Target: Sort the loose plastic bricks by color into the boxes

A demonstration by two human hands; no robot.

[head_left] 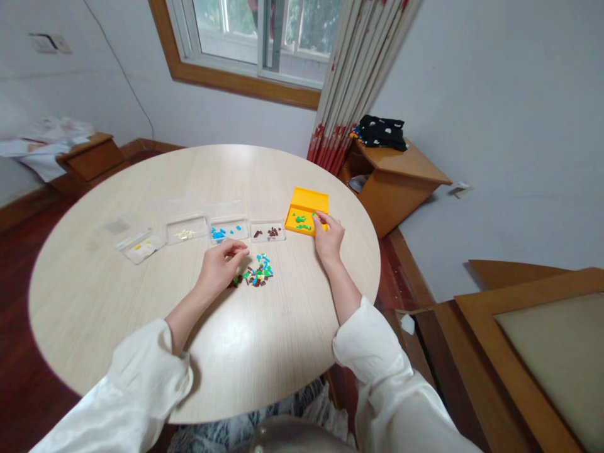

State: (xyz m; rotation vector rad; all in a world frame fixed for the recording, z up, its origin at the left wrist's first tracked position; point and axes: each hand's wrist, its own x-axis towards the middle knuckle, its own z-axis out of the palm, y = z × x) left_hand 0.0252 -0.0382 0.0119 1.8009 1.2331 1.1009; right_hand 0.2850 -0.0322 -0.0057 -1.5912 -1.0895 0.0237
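Observation:
My right hand (329,238) is over the near right side of an open yellow box (309,196), its fingertips pinching a small green block (314,215). Several green pieces (301,219) lie inside that box. Above the left part of a mixed pile of tiny blocks (258,274) hangs my left hand (221,265), thumb and fingertips closed together. Whether a piece is between them I cannot make out. The pile holds brown, green, blue and pale yellow bits, partly hidden behind the left hand.
Clear boxes stand in a row: one with brown pieces (272,232), one with blue pieces (219,234), one with pale yellow pieces (185,234). At the left is a clear box (140,245) with yellow and white bits. All rest on a round wooden table (283,352).

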